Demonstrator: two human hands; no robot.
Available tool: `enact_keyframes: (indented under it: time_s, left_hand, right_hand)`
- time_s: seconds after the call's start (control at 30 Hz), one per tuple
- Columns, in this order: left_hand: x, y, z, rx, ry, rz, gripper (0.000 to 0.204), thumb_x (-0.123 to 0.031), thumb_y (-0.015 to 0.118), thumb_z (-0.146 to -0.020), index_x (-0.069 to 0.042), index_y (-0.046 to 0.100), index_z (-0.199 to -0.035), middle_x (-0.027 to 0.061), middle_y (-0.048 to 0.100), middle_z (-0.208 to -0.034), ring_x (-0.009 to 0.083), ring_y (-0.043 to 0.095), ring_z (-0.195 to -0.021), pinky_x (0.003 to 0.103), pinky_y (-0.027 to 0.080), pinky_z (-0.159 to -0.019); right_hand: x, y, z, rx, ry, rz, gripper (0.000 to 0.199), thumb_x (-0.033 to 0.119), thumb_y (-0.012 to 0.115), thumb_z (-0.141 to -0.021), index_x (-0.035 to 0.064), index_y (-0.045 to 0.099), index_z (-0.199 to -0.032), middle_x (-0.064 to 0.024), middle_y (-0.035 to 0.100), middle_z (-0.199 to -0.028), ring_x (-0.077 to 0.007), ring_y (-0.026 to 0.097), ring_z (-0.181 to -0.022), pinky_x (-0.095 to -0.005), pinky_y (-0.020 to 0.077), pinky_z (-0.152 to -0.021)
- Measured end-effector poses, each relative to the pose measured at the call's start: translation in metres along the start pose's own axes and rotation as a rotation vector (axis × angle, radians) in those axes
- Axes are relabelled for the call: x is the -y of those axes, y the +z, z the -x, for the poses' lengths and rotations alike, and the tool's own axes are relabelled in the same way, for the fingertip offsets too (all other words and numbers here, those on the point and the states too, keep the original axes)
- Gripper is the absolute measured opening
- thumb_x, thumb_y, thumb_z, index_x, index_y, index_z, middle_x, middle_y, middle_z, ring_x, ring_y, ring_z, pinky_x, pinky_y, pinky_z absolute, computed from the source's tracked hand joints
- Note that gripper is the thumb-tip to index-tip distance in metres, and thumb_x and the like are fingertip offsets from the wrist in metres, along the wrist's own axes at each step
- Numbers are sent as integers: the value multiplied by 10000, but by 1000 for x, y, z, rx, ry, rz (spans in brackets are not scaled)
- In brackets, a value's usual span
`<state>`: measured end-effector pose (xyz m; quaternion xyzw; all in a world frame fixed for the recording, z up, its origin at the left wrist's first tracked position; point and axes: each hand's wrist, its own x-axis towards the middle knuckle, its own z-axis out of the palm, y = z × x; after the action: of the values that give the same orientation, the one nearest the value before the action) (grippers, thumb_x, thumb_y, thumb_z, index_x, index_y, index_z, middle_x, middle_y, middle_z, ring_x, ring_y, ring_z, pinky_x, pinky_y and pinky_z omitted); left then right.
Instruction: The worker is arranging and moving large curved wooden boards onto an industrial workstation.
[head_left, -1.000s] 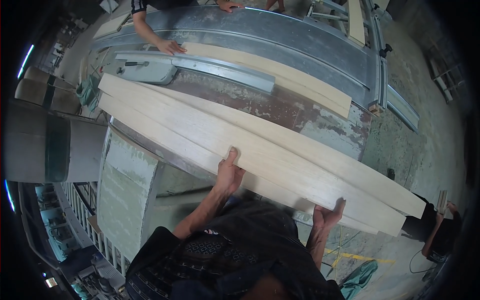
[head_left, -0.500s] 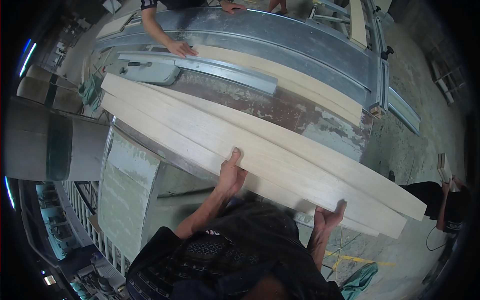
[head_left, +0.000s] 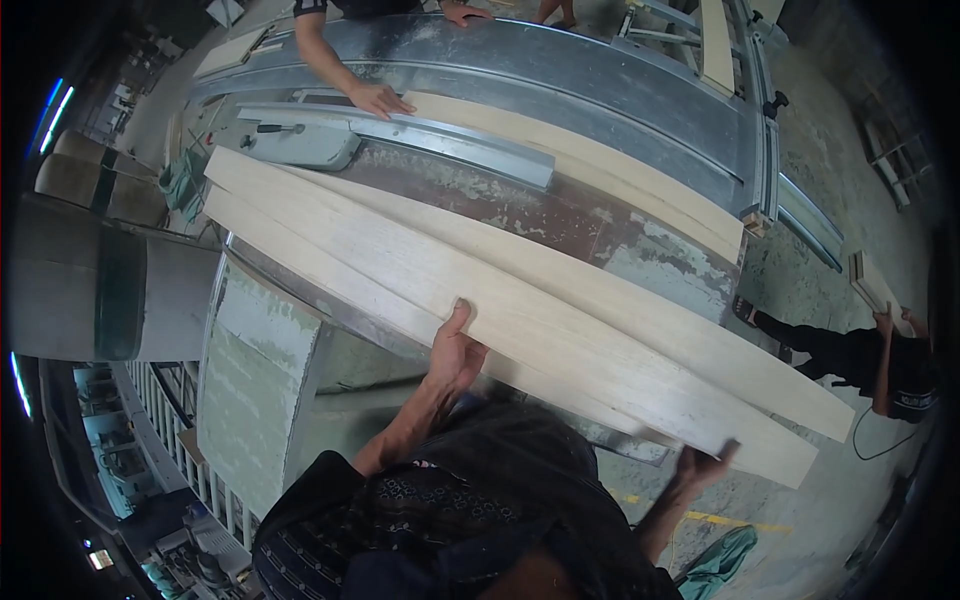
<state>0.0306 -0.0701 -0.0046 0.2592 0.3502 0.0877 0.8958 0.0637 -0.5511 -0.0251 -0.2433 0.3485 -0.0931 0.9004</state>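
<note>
Several long pale wooden boards (head_left: 400, 255), overlapped and slightly fanned, lie slantwise across the worn machine table (head_left: 660, 262) in front of me. My left hand (head_left: 456, 350) is closed on the near edge around mid-length, thumb on top and fingers mostly hidden below. Farther right, my right hand (head_left: 703, 470) grips the near edge close to the right end of a board, its thumb over the top face; motion blurs it a little. Both hands hold boards from the same stack.
Across the table a co-worker's hand (head_left: 380, 99) presses beside another board (head_left: 590, 170) along a metal fence (head_left: 450, 145). A grey saw guard (head_left: 300, 145) stands at the left. At right a person (head_left: 880, 360) carries boards. A green cloth (head_left: 722, 560) lies low right.
My right hand has slid right along the boards, and the lowest board's right end no longer sticks out there. The co-worker's board moved right. The person at right came further into view.
</note>
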Motion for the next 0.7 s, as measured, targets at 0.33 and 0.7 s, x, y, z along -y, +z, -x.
enact_keyframes:
  time_s: [0.33, 0.7]
  left_hand:
    - [-14, 2, 26, 20, 33, -12, 548, -397, 581, -1057, -55, 497, -1477, 81, 588, -1467, 260, 540, -1370, 432, 386, -1190]
    - [-61, 27, 12, 49, 166, 20, 538, -376, 558, -1075, -31, 478, -1480, 107, 583, -1454, 282, 556, -1351, 451, 405, -1185]
  right_hand:
    - [284, -70, -72, -724, -700, 1303, 761, 543, 726, -937, -180, 682, -1172, -229, 733, -1177, -312, 717, -1034, -418, 582, -931]
    - [302, -10, -56, -662, -797, 1612, 606, 598, 812, -847, -1, 723, -874, -165, 718, -795, -276, 635, -683, -426, 561, -651]
